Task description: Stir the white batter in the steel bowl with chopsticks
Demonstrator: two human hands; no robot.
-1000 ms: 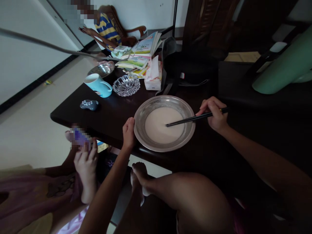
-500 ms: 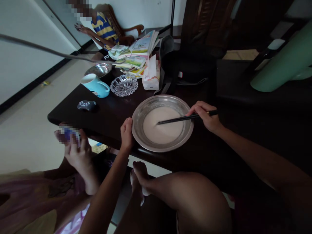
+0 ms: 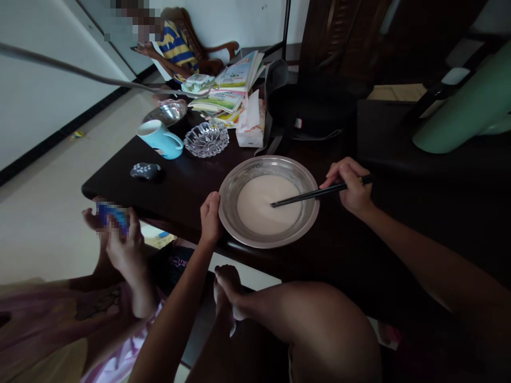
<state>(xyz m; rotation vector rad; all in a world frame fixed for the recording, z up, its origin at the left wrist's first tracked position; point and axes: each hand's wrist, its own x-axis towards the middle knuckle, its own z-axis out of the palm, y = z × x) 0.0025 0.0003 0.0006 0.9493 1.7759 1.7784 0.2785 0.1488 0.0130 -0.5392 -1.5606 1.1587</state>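
A wide metal bowl stands on the dark table, with a pale, creamy liquid in it. My left hand grips the bowl's left rim, fingers closed around the edge. Black chopsticks slant from my right hand over the right rim, their tips in the liquid near its middle. The fingers of my right hand are closed on their upper end, to the right of the bowl.
Behind the bowl are a tissue pack, a glass dish, a blue mug, a second metal bowl and books. A game controller lies left. One person sits beside me holding a device; another sits farther back.
My right hand has shifted right and slightly up, drawing the chopstick tips rightward through the liquid. My left hand stays on the bowl's rim. The view has shifted slightly.
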